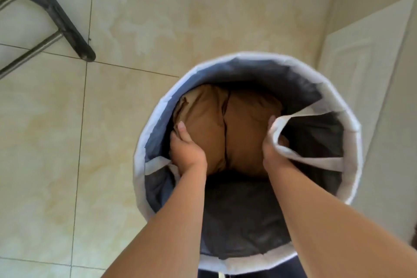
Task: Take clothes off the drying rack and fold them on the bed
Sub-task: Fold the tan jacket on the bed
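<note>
Down inside the round laundry basket [248, 56] lies a bundled brown cloth [246, 133], held between both hands. The left hand [187, 149] clasps its left side, thumb on top. The right hand [269, 142] clasps its right side, fingers partly hidden behind a white strap [316, 160]. The drying rack [67, 25] stands well apart.

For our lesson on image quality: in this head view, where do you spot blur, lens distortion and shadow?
Head view: the basket is smeared along its rim by motion blur; the floor's grout lines bow slightly, a wide-angle effect; the basket's inside lies in shadow, dimming the cloth.
</note>
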`<state>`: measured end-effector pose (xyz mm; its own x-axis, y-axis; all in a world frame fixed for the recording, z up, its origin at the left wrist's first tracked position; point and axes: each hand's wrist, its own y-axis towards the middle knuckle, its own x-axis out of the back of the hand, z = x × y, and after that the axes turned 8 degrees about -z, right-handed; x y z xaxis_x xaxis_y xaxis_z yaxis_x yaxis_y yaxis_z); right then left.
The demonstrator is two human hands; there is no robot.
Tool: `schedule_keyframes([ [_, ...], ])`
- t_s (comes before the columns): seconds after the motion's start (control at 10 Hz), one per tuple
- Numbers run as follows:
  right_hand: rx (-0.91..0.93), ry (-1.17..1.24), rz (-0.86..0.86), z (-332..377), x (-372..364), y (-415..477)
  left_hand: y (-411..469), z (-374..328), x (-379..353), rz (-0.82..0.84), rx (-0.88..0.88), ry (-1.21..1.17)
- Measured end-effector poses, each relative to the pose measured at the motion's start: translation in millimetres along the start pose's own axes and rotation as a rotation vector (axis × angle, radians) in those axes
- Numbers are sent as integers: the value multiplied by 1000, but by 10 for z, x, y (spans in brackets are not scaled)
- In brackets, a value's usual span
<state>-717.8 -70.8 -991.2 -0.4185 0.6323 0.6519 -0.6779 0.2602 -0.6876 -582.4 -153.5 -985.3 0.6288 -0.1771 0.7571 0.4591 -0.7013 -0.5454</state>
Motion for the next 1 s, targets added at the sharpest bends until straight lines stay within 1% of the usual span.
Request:
schedule_keyframes([
  [0.1, 78, -125, -55, -288, -205, 757, 175, 95, -212, 37, -15, -18],
  [0.2, 168, -132, 32, -295, -286, 889, 461, 215, -469, 76, -22, -37],
  [0.3, 137, -178, -72, -391, -433, 1157, 689, 303, -690, 144, -3, 40],
  [0.4, 61, -241, -117, -985, -620, 2271, 818, 307, -816, 201, 25, 139],
  [0.5, 161, -276, -135, -746, -568, 1842, 743, 286, -820, 155, -7, 252],
  [0.6, 443, -375, -247, -492, -500, 1062, 410, 366, -740, 9, -438, 432],
  [0.7, 921, -562, -333, -526, -387, 387, 184, 425, -631, -30, -1008, 635],
  [0.8, 1309, -929, 83, -597, -418, 216, 223, 328, -517, 165, -1354, 907],
  [0.9, 1175, -1274, 278, -420, -441, 389, 328, 235, -508, 234, -1471, 1173],
  [1.0, 1060, -1364, 336, -275, -367, 796, 552, 166, -572, 280, -1353, 1302],
])
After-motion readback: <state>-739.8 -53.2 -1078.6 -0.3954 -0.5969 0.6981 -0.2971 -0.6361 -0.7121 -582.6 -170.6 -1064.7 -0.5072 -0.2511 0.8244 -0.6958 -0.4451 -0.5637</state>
